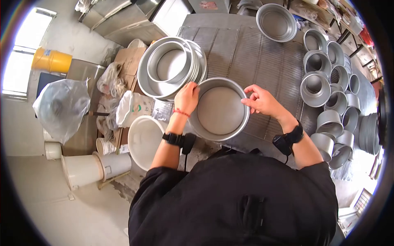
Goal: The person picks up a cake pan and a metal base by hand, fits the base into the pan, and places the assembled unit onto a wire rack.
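A round metal cake pan (221,110) is directly in front of my body, its inside facing up at me. My left hand (187,98) is closed on the pan's upper left rim, with a red bracelet at the wrist. On the opposite side my right hand (262,101) has its fingers curled at the right rim, one fingertip overlapping the inner edge. Just beyond my left hand stands a stack of wider round pans (143,78), with a smaller pan ring (169,61) nested on top.
Many metal pans (315,89) lie clustered along the table's right side. Another round pan (276,23) sits at the far edge of the ribbed metal table (262,61). To the left are a white tub (141,143), white buckets (82,170), plastic bags (61,108) and a yellow bucket (51,60).
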